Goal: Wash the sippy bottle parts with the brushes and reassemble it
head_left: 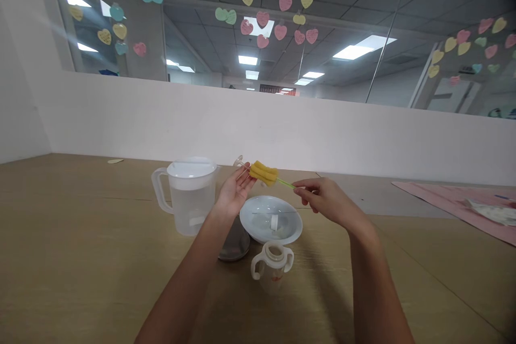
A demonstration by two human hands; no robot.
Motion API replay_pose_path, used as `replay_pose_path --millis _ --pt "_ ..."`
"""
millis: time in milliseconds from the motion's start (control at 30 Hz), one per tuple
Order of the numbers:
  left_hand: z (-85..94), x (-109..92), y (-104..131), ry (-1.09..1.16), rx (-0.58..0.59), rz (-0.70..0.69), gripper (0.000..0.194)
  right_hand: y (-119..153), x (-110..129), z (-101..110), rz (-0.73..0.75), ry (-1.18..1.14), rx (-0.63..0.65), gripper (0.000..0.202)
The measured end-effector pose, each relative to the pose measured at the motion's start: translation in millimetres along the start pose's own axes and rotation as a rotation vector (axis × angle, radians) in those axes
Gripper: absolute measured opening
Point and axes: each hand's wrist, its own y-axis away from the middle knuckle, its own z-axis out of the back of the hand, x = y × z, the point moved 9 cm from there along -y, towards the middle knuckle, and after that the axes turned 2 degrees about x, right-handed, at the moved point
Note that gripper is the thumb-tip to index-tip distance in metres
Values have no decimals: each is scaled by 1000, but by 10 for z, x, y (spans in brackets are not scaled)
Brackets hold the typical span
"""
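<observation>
My right hand pinches the thin green handle of a yellow sponge brush. The brush lies nearly level above a white bowl. My left hand is at the sponge's left end, its fingers bent around a small clear piece that looks like a bottle nipple with a thin stem. How much of that piece the fingers hide I cannot tell. In the bowl there is water and a small white part. Nearer to me stands an uncapped baby bottle with two white handles.
Left of the bowl stands a translucent white pitcher with liquid in it. A dark grey round object is partly behind my left forearm. At the far right lies a pink cloth with a white item on it. A white wall closes off the table's back.
</observation>
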Motion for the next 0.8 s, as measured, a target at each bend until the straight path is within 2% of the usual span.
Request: replay_pose_path --millis 133,233,333,400,433,500,567,600,700,800 --pt "28 -26 19 -13 -26 -53 12 46 -164 179 -134 276 -103 31" --pt "-20 -57 68 -21 -7 -106 12 48 -248 297 -160 221 -174 33" --pt "-69 -39 110 -20 8 -91 12 8 -245 197 -84 29 -59 36" --pt "-87 -31 129 -20 11 -81 12 -8 -263 120 -86 48 13 33" --pt "-92 -39 136 -23 11 -89 12 -12 -286 129 -110 110 -3 30" --pt "-93 -73 146 -34 8 -127 12 -8 -311 232 -159 234 -120 28" --pt "-85 -95 147 -50 2 -162 11 1 -276 291 -150 217 -194 29" --pt "-83 -93 143 -57 2 -170 10 -3 -245 269 -122 152 -177 31" --pt "-70 -39 127 -67 -3 -151 10 -18 -169 90 -67 -17 -13 34" --pt "-37 3 122 -63 -37 -131 10 -34 -196 -20 -98 72 74 30"
